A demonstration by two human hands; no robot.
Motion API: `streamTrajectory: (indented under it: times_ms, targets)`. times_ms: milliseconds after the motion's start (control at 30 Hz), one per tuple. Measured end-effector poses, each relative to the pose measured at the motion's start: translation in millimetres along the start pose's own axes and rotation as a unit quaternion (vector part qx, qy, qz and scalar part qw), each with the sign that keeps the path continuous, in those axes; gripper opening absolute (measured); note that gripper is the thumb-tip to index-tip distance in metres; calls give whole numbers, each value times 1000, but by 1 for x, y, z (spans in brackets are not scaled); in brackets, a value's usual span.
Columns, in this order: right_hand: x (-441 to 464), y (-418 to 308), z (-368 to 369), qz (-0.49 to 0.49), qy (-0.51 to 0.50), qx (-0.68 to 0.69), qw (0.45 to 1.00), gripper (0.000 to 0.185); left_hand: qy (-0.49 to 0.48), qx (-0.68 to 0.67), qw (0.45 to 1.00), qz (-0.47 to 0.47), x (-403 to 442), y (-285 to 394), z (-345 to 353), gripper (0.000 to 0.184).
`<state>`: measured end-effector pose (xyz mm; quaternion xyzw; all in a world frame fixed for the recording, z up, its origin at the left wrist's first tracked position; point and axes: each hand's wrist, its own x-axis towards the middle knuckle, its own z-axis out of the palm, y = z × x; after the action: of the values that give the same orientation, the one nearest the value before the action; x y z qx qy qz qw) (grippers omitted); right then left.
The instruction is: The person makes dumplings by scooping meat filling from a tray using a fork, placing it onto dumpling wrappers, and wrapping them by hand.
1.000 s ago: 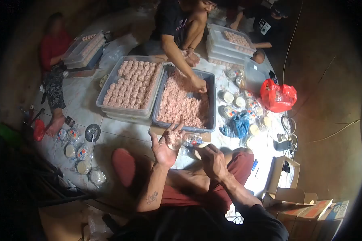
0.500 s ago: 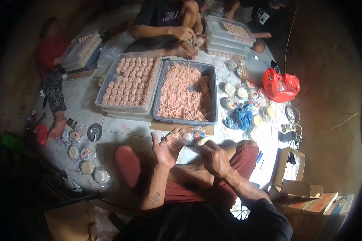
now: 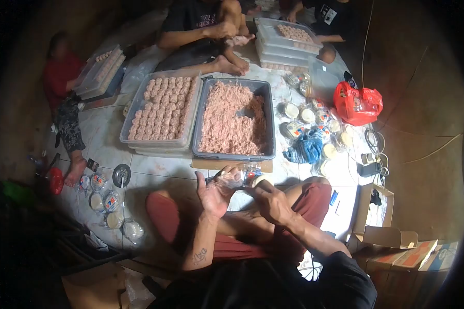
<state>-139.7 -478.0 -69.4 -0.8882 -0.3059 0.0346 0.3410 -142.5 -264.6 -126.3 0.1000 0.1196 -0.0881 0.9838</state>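
My left hand (image 3: 215, 197) is held palm up in front of my crossed legs, thumb out and fingers stretched. A pale, smeared layer covers its fingers; I cannot tell whether that is a thin wrapper or paste. Just to the right, my right hand (image 3: 274, 204) is closed in a pinch, its fingertips pointing at the left hand. What they grip is hidden. Right behind those fingertips shows a cream-coloured round stack (image 3: 263, 180), beside a clear plastic packet (image 3: 251, 169). Beyond both hands sits a grey tub (image 3: 234, 156) of pink minced filling (image 3: 224, 121).
Left of the tub, a clear plastic box (image 3: 125, 138) holds rows of shaped pink balls (image 3: 165, 110). Packs of round wrappers (image 3: 307, 115), a blue cloth (image 3: 309, 147) and a red bag (image 3: 358, 105) lie to the right. A dark dish (image 3: 121, 175) stands left. Co-workers sit opposite.
My right fingers have shifted slightly toward the left hand. The cream stack beside them looked bent and narrow before and looks rounder now. The whole view has tilted slightly.
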Motion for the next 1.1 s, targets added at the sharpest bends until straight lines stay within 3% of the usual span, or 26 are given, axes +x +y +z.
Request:
streamTrajectory:
  times_ms: [100,167,267,367,433,500,533,567,600,667,733,767,800,833,867,900,967,1033,1100]
  targets:
    - [-1,12,-1,-46,-3,35,998,46,7,-38,999,-37,-1,-1,11,102]
    - [0,9,-18,-19,-66,-77,995,46,3,-34,999,-30,5,1,-10,103]
    - [-3,24,-9,-18,-43,-12,999,42,-1,10,998,-61,1,-5,-23,104]
    - [5,32,-14,-38,-45,-5,998,36,18,-116,993,-12,-3,-5,-12,102]
    - [3,13,-22,-4,-7,35,999,31,52,-81,995,15,-3,-5,-10,94]
    - [3,36,16,-26,39,54,997,21,50,79,996,10,4,-10,-16,85]
    - [2,48,41,75,73,227,968,18,33,121,992,33,6,-17,-12,76]
    - [6,53,56,172,103,392,898,18,24,192,980,48,7,-22,-6,78]
    - [16,21,27,212,40,386,897,21,19,242,969,36,5,-24,5,78]
    - [19,15,21,195,11,442,876,20,18,294,955,22,-10,-16,25,77]
    - [24,-6,2,154,-9,527,836,21,-99,198,971,-91,-30,14,53,80]
    - [25,-18,-10,158,-9,529,834,21,-119,192,963,-145,-33,30,67,68]
    - [29,-28,-22,137,-17,535,833,22,-182,400,891,-113,-19,31,46,59]
    - [34,-32,-27,115,-26,540,833,24,-236,586,772,-73,-6,31,36,51]
    - [38,-32,-27,115,-14,523,845,26,-200,597,774,-70,-11,16,23,41]
    - [39,-33,-31,118,-15,521,845,26,-246,618,746,-7,-15,9,21,37]
    - [39,-35,-41,121,16,432,894,26,-233,772,549,220,-10,-1,27,38]
    - [28,-12,-24,97,70,392,912,22,-158,676,693,196,-3,-2,20,24]
    - [15,1,-14,150,91,425,888,19,-43,682,701,204,-14,-5,56,21]
